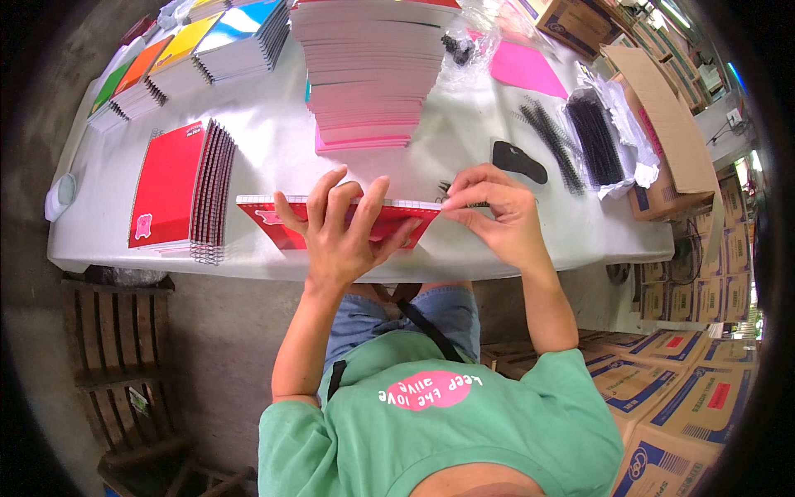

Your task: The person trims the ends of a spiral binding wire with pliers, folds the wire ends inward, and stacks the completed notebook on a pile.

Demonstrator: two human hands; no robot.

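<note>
Held pad point(288, 238): cover looks smooth w/ slight sheen, page edges matt paper. Red bks point(170, 186): slick card covers; their coils point(214, 190) metal or plastic, can't tell from here. Blue bk point(236, 25): v. glossy, throwing back a hard glare. Tall stack point(368, 91): matt paper edges. Tabletop point(265, 124) smooth w/ soft sheen. Wrap point(464, 76): clear, crinkly, shiny plastic. Box point(675, 124): dull cardboard. Slatted wood point(114, 378): rough, no gloss. Shirt point(373, 447): soft matt cloth; shorts point(455, 319): denim.
</note>
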